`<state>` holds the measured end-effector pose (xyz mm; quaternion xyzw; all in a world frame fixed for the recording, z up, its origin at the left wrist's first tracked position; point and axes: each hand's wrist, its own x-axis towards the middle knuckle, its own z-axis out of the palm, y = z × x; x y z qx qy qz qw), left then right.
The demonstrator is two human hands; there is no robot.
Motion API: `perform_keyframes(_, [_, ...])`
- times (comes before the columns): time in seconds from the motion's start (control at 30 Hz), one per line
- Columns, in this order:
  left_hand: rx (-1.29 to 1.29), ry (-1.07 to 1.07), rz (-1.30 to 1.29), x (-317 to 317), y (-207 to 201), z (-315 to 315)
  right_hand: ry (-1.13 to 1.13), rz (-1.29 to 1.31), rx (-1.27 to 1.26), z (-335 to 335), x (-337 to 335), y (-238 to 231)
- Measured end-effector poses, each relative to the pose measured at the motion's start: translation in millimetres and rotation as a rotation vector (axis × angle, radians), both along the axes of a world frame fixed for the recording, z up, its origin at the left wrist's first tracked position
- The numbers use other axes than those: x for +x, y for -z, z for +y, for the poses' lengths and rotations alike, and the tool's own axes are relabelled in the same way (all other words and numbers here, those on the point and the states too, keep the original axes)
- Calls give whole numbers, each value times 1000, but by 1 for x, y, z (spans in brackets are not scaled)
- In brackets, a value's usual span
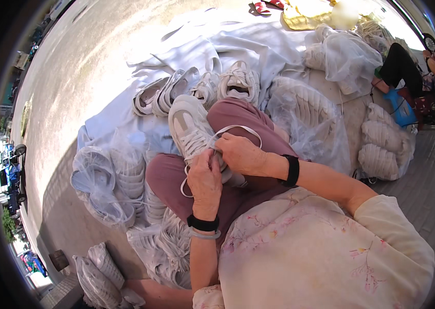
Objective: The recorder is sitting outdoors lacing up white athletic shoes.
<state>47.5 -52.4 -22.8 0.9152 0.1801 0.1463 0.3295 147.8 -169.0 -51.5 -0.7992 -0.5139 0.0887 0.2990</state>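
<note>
A white and grey sneaker [187,119] rests in my lap between my bent knees, its toe pointing away from me. White shoelace [252,129] crosses its front and loops out to the right. At the shoe's collar end, my left hand [205,180] pinches the lace with fingertips pressed together. Just right of it, my right hand [240,154] closes on the lace as well, and the two hands nearly touch. The exact spot where the lace passes between the fingers is hidden. Another lace end curves down beside my left hand.
Beyond my knees, several sneakers, one a pale shoe [239,81], stand on a light cloth [105,119]. Plastic bags of shoes [307,110] lie right, with a bagged bundle [101,185] left. White laces [163,247] are heaped near my left side. Another person [402,67] sits far right.
</note>
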Motion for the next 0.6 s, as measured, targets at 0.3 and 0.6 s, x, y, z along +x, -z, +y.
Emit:
perform_keyframes(0.3, [81, -6, 65, 9, -3, -6, 47, 286, 114, -4, 0, -9])
perform_keyframes(0.6, [-324, -69, 330, -18, -41, 9, 6, 241, 10, -15, -9, -53])
